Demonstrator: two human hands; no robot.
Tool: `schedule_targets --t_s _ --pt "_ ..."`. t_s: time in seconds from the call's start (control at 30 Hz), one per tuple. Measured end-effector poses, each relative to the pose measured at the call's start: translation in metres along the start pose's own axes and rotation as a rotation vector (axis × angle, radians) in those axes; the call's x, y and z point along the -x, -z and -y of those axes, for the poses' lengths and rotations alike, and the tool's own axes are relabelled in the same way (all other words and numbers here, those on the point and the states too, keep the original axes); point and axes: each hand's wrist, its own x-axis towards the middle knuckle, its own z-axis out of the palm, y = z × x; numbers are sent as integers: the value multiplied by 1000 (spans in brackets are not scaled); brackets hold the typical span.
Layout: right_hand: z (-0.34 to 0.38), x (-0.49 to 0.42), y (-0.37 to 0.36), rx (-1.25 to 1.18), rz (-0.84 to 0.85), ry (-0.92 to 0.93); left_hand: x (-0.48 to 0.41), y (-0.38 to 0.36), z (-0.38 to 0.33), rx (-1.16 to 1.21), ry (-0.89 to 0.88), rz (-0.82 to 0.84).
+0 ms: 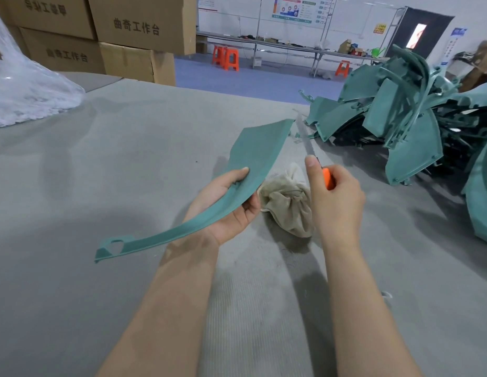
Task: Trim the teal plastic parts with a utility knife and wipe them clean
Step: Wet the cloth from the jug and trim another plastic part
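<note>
We've got the left grip [228, 205] curled round a long teal part [253, 156], thumb on top and fingers under. It's held up over the bench [101, 172], wide end pointing away, thin tail end down to the left. The right grip [337, 202] is wrapped round the orange knife [328, 180], thumb up. The blade is out, just right of the part's edge; can't tell if it touches. A crumpled rag [288, 202] lies between the grips, and the pile [400, 118] of teal parts sits off right.

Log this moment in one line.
left hand: holds curved teal plastic part | right hand: grips orange-handled utility knife | beige cloth: on table
</note>
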Motion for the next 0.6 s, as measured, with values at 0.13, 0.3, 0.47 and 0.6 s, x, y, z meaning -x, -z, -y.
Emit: schedule_targets --t_s 0.13,0.3,0.47,0.6 --pt "-1 -3 6 -8 -43 -28 2 1 -3 -26 -47 -5" --pt "2 1 -1 -171 141 -46 -2 4 -4 -9 -170 -133" --pt "8 6 -5 -278 310 82 -3 7 -5 8 -198 -187" --pt "9 3 0 -328 159 102 -2 8 -6 -37 -169 -153"
